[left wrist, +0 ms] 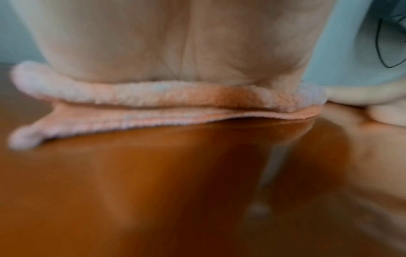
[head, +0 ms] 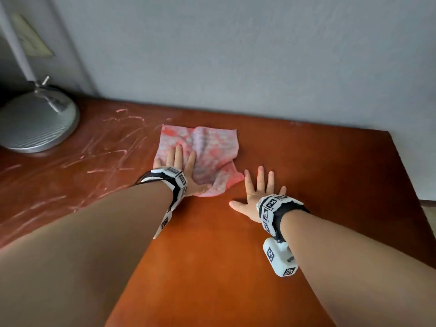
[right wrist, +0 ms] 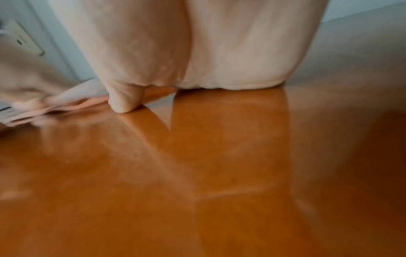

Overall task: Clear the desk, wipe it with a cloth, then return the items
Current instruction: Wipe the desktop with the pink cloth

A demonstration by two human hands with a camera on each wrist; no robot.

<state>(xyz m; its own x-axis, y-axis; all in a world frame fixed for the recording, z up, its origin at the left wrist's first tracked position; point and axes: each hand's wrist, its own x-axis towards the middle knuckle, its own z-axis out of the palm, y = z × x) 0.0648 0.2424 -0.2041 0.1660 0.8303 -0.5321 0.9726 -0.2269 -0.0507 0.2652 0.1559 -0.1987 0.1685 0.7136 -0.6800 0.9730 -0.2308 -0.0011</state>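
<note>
Wiping is the step in hand, I'd say. The cloth (head: 203, 156), pink and blotchy, lies spread on the desk (head: 306, 166) a little left of the middle of the frame, and the left hand (head: 182, 171) presses flat on its near left part with the fingers straight, gripping nothing. The right hand (head: 257, 192) rests beside it, splayed flat on bare wood just right of the cloth's lower corner, fingers released, seemingly bracing.

From the left wrist view the cloth's folded edge bunches under the palm. The clearing looks done where the hands are; only the lamp base (head: 35, 123) stands at the upper left of the frame.

Pale smears (head: 111, 142) streak the desk between the lamp base and the cloth, while the right side looks clean. So the next move probably calls for pushing the cloth leftward over those streaks with firm, even pressure, and working around the lamp base.
</note>
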